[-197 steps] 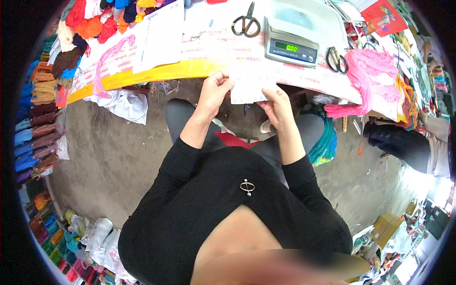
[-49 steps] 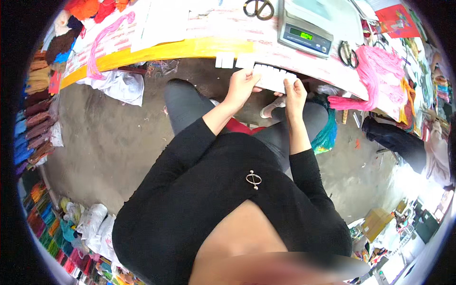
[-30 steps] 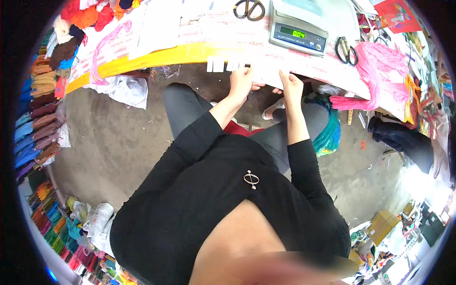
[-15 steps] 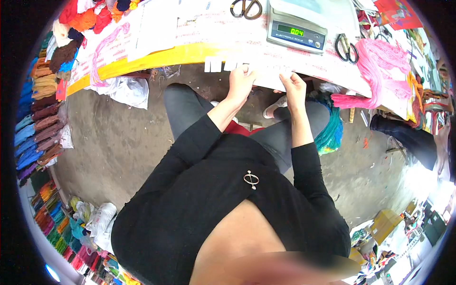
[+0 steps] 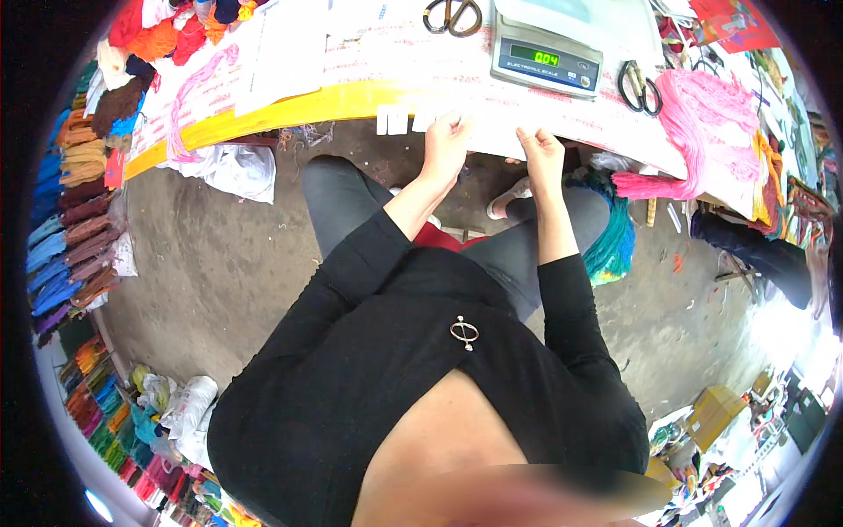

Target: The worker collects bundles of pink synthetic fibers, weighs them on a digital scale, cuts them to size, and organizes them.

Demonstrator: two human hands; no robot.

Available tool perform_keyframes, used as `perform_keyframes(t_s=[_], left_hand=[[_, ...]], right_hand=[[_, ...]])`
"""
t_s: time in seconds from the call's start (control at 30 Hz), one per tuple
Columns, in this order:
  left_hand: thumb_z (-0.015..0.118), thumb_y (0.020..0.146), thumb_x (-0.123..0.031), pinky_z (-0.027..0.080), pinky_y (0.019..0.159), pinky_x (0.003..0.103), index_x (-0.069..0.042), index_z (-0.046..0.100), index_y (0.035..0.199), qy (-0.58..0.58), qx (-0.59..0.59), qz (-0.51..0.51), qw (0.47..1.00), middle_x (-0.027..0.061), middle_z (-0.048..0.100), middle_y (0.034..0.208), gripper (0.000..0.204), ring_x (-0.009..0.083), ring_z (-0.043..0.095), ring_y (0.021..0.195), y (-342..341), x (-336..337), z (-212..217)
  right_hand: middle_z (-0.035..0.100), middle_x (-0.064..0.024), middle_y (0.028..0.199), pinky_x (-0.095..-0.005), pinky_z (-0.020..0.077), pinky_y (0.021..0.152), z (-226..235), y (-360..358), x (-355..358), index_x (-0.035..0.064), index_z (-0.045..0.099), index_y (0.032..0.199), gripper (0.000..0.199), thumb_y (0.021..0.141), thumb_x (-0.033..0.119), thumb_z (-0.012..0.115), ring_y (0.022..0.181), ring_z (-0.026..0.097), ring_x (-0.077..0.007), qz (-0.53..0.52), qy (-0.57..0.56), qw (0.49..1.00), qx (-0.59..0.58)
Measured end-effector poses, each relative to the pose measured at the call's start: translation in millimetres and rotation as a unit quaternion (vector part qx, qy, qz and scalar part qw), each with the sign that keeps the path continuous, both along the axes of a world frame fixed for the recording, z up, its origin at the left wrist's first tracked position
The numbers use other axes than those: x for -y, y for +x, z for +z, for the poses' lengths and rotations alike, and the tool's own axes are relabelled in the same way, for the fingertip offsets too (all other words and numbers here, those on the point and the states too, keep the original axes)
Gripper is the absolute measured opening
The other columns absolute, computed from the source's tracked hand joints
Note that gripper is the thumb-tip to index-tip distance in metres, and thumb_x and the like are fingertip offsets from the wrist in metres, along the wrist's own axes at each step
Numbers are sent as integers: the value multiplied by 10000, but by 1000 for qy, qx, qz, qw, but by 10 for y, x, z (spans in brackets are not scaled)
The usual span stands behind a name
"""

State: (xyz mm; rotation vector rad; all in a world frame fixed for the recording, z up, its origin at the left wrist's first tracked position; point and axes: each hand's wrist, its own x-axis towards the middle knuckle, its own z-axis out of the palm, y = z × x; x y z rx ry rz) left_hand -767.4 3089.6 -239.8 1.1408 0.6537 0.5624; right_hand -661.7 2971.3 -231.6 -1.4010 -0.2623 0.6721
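Observation:
My left hand (image 5: 446, 151) is at the front edge of the table (image 5: 369, 94), its fingers curled closed. Level with it, my right hand (image 5: 543, 153) has its thumb and fingers brought together in a pinch. White paper or tabletop lies between the two hands, and anything small or thin in the fingers is too faint to make out. Small white tags (image 5: 392, 119) hang along the edge just left of my left hand. Beyond my right hand stands a grey electronic scale (image 5: 549, 66) with a lit green display.
Dark-handled scissors (image 5: 452, 16) lie left of the scale, and black scissors (image 5: 639, 88) right of it. Pink yarn (image 5: 702, 132) covers the table's right end; a thin pink skein (image 5: 189, 92) lies at left. Teal yarn (image 5: 608, 237) hangs by my right knee. Yarn shelves (image 5: 83, 211) line the left side.
My right hand has shifted slightly, and its fingers have drawn up a little. The left hand's fingers have moved slightly as well. The scale and scissors rest where they were.

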Motion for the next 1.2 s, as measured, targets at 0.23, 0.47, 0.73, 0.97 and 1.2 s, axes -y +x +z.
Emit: perform_keyframes(t_s=[0.23,0.47,0.73,0.97,1.2], left_hand=[[523,850,-69,426,625,211,2,539,1049,21,-5,26,999,35,578,769,211,71,522,717,30,-8,-99],[545,832,-95,442,597,246,-11,481,1188,228,-59,84,968,74,608,766,372,70,532,655,59,16,-184],[537,845,-126,375,484,255,-33,419,1293,204,-134,67,967,22,442,564,473,77,389,515,-45,150,3],[533,851,-127,352,470,264,-59,454,1274,263,-60,129,954,57,382,557,436,90,359,502,63,9,-60],[516,855,-129,431,513,274,-100,505,1238,250,-105,132,953,103,498,583,384,90,500,524,126,32,-152]], right_hand=[[600,-51,674,-205,423,388,-13,29,8,-14,598,795,189,842,169,606,474,526,-90,10,-57,998,-20],[578,-38,594,-200,367,350,2,40,0,-19,604,779,259,841,232,614,391,476,-81,6,-112,993,-22],[572,-58,577,-221,384,348,-24,33,20,-27,592,719,319,843,266,611,390,483,-96,-1,-119,993,-4],[562,-26,627,-210,394,345,28,13,-45,-3,612,762,292,859,271,586,477,486,-70,-2,-106,994,-24],[538,-21,552,-203,359,329,5,58,13,-8,615,703,357,844,319,592,390,456,-89,3,-150,988,-32]])
